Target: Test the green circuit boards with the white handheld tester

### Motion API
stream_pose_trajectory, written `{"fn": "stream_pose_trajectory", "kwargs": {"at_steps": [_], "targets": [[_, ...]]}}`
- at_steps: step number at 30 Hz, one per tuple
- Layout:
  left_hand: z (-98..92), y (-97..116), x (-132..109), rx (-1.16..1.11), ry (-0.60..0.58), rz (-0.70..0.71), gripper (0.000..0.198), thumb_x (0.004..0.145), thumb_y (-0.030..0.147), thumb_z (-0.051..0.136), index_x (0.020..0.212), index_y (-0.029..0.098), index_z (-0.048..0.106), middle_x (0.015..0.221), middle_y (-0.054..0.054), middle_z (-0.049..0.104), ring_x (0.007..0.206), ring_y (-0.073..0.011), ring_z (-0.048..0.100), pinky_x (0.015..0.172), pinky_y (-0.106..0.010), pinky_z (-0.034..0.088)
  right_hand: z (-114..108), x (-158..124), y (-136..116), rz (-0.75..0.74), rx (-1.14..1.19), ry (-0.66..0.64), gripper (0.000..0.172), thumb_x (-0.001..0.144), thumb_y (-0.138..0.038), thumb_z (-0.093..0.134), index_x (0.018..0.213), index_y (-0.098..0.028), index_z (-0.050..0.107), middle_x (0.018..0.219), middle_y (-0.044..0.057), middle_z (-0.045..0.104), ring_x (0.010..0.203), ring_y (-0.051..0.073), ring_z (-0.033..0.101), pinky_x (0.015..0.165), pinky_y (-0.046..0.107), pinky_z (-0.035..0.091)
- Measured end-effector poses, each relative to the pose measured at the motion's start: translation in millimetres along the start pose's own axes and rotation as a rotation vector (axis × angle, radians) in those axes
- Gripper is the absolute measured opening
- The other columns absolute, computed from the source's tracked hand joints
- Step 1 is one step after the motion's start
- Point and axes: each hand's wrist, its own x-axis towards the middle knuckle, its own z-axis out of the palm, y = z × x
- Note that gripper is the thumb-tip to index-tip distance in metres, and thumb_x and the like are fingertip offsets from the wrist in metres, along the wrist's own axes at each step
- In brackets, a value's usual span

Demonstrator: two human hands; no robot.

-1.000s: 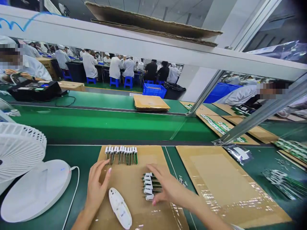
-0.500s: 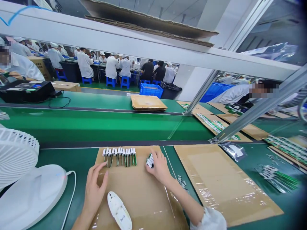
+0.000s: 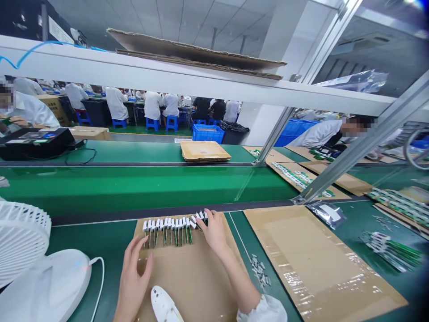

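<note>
My right hand rests with fingers together on the end of the row of white-and-green components on the cardboard sheet; I cannot tell if it clamps any. My left hand lies open, empty. Lining up seems the step in hand; the next move needs a gentle touch.

Nothing in front of you can be read: the white sign high at the left carries print too small to make out, and neither the white plastic device at the near edge of your cardboard sheet nor the black unit shows legible marking.
</note>
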Motion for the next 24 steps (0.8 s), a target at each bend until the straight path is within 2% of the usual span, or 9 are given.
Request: {"fn": "stream_pose_trajectory", "kwargs": {"at_steps": [5,9,12,15,17,20,24], "targets": [[-1.7,0.3,0.2,-0.026,-0.084,-0.084,0.046,0.093,0.046,0.042,0.135,0.026,0.043,0.149,-0.011,0.04,0.139,-0.0285,0.035,0.113,-0.055,0.031,-6.8,13.0,9.6,-0.142,0.051,-0.076,0.041,0.095,-0.035,0.049,0.133,-0.021,0.056,0.134,0.011,0.05,0.122,0.022,0.053,0.102,0.028,0.042],[-1.6,-1.3,0.2,-0.042,-0.154,-0.139,0.051,0.092,0.048,0.041,0.14,0.029,0.038,0.152,-0.007,0.04,0.141,-0.0259,0.033,0.115,-0.054,0.028,-7.0,4.4,4.4,-0.122,0.054,-0.112,0.044,0.095,-0.035,0.046,0.133,-0.015,0.055,0.128,0.017,0.052,0.109,0.028,0.06,0.093,0.037,0.049],[-2.0,-2.1,1.0,-0.035,-0.158,-0.145,0.052,0.092,0.049,0.041,0.139,0.028,0.039,0.151,-0.006,0.041,0.141,-0.0252,0.033,0.116,-0.053,0.028,-11.8,-1.5,3.0,-0.117,0.047,-0.136,0.057,0.093,-0.041,0.049,0.142,-0.011,0.045,0.138,0.023,0.044,0.124,0.035,0.051,0.098,0.045,0.046],[-2.6,-1.7,1.8,-0.026,-0.163,-0.142,0.054,0.092,0.05,0.04,0.139,0.024,0.04,0.151,-0.009,0.042,0.141,-0.0261,0.034,0.115,-0.052,0.029,-18.2,-2.0,6.6,-0.177,0.057,-0.19,0.075,0.084,-0.046,0.065,0.147,-0.019,0.038,0.153,0.018,0.029,0.14,0.033,0.034,0.109,0.042,0.037],[-1.8,-2.6,1.7,-0.031,-0.165,-0.148,0.056,0.091,0.051,0.04,0.139,0.022,0.042,0.15,-0.01,0.043,0.14,-0.0275,0.035,0.115,-0.053,0.03,-19.7,-1.1,8.8,-0.215,0.062,-0.234,0.078,0.078,-0.046,0.072,0.146,-0.024,0.04,0.154,0.014,0.028,0.142,0.031,0.032,0.112,0.039,0.035],[1.9,-8.0,0.2,-0.05,-0.146,-0.15,0.054,0.09,0.05,0.042,0.137,0.024,0.044,0.149,-0.009,0.045,0.14,-0.028,0.036,0.114,-0.053,0.031,-17.2,-0.9,7.3,-0.244,0.059,-0.253,0.066,0.082,-0.045,0.068,0.141,-0.024,0.048,0.148,0.014,0.037,0.139,0.029,0.035,0.111,0.038,0.036],[5.7,-10.2,-0.5,-0.117,-0.101,-0.132,0.048,0.09,0.046,0.044,0.134,0.027,0.048,0.147,-0.01,0.047,0.138,-0.0304,0.039,0.115,-0.057,0.029,-11.7,-3.4,2.9,-0.259,0.047,-0.203,0.052,0.089,-0.039,0.058,0.136,-0.018,0.053,0.14,0.017,0.046,0.132,0.029,0.045,0.108,0.038,0.039]]}}
